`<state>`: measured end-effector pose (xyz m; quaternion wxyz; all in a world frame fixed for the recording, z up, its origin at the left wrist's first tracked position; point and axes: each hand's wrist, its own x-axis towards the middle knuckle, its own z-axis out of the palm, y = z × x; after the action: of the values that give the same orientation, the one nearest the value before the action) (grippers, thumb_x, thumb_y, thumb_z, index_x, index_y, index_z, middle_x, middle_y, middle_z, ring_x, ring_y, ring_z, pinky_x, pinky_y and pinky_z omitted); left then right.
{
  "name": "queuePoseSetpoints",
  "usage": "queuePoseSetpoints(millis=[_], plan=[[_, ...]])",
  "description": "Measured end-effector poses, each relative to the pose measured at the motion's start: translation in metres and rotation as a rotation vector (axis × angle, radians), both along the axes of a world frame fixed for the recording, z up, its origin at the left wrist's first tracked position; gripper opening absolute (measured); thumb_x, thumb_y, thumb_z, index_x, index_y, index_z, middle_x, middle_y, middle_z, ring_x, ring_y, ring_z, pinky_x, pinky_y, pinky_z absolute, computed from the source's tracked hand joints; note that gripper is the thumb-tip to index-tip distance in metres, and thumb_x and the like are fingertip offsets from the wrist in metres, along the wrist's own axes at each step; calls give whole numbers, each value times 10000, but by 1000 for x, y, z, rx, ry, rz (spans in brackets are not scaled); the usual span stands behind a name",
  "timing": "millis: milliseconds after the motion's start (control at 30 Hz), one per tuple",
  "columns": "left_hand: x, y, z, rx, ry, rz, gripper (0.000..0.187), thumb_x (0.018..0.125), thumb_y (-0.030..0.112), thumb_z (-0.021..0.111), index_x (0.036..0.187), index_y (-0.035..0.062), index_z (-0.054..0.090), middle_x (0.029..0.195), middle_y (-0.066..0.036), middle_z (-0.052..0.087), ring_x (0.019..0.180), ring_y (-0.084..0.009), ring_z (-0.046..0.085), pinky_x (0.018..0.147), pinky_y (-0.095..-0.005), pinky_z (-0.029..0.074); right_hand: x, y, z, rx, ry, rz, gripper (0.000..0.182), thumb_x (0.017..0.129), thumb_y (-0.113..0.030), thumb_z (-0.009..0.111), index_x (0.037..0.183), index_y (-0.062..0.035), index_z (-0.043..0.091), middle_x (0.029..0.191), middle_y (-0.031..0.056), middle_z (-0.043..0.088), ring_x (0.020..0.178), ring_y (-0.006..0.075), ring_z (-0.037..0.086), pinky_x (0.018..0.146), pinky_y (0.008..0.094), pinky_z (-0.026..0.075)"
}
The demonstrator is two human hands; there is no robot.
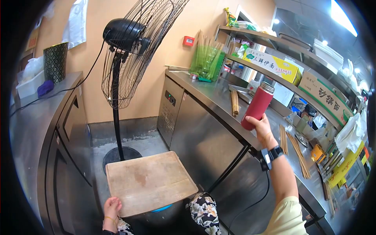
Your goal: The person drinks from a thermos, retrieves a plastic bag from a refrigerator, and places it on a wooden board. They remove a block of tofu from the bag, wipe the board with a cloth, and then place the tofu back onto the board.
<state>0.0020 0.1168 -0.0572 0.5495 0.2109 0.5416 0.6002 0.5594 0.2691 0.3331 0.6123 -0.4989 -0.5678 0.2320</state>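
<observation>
Raised over the edge of the right-hand steel counter [203, 92], my right hand [260, 127] grips a red thermos bottle [258, 103] around its lower part. The bottle tilts slightly, its bare metal neck uppermost and no lid on it. My left hand [112, 208] is low at the left front, fingers curled in, right at the near left corner of a wooden cutting board [150, 180]. What those fingers hold, if anything, is hidden. The board lies flat just in front of my knees, over something dark with a bit of blue showing under its front edge.
A black standing fan [121, 78] rises behind the board. Bundles of wooden skewers [234, 102] lie along the right counter, and a green container of skewers [207, 60] stands at its far end. Shelves above carry noodle boxes [270, 64]. Another steel counter [43, 105] runs along the left.
</observation>
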Motion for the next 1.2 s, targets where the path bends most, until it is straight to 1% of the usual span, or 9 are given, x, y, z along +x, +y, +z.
queuePoseSetpoints(millis=[333,567,600,733,867,933,1000,1067,1200], plan=[[10,4,25,12,-141,20,166,931,118,559,1092,78,554,1007,-49,616,859,-164,608,748,-294,525,93,100,-15,-28,92,-391,571,639,-69,823,1121,-64,516,1006,76,631,881,197,626,776,351,522],[15,16,25,-53,-98,-30,173,915,159,583,1083,115,571,1011,-15,614,880,-144,594,780,-322,512,139,130,-31,-331,-394,-885,407,713,-280,783,996,-7,676,1020,159,688,968,301,659,831,371,503],[15,17,19,-50,-87,-18,180,909,166,591,1083,121,576,1010,-6,612,886,-138,588,789,-320,505,166,145,-39,-328,-396,-865,305,733,-273,765,896,-24,696,873,131,699,828,280,670,780,354,512],[8,19,-5,-125,67,79,240,871,194,629,1104,143,598,1042,20,593,954,-110,543,822,-301,457,71,71,-30,-2,6,-419,314,849,-155,645,1122,-8,595,915,56,612,829,145,584,717,289,477],[-6,27,-39,-124,239,171,343,804,175,655,1132,102,586,1091,-57,576,1015,-173,529,857,-312,441,-73,-38,-99,262,-760,-67,304,885,-35,581,1185,-33,535,1039,65,578,980,154,560,857,279,472],[-10,29,-26,-268,342,198,419,776,164,661,1170,65,559,1102,-99,573,1022,-221,542,880,-331,443,-111,-66,-187,-230,-460,195,395,839,2,623,1218,-30,516,1047,55,566,991,146,557,892,282,476],[-14,31,-41,-351,336,199,498,759,166,667,1212,27,515,1147,-153,560,1045,-268,556,889,-364,454,-103,-56,-318,-615,-128,342,350,788,-51,707,1098,-65,547,913,36,530,766,137,540,805,277,500],[-17,27,-39,-412,334,171,561,750,165,668,1250,-2,473,1195,-200,542,1067,-306,566,896,-391,463,-135,-73,-374,-1090,307,215,307,814,-118,714,1033,-49,510,1021,101,526,889,206,546,855,387,511],[-23,30,-43,-454,347,-39,646,747,177,669,1302,-35,416,1229,-283,525,1077,-353,584,870,-416,488,-191,-81,-428,-1334,717,57,538,830,-293,722,1222,-40,454,1199,197,454,1132,338,476,977,532,421]])
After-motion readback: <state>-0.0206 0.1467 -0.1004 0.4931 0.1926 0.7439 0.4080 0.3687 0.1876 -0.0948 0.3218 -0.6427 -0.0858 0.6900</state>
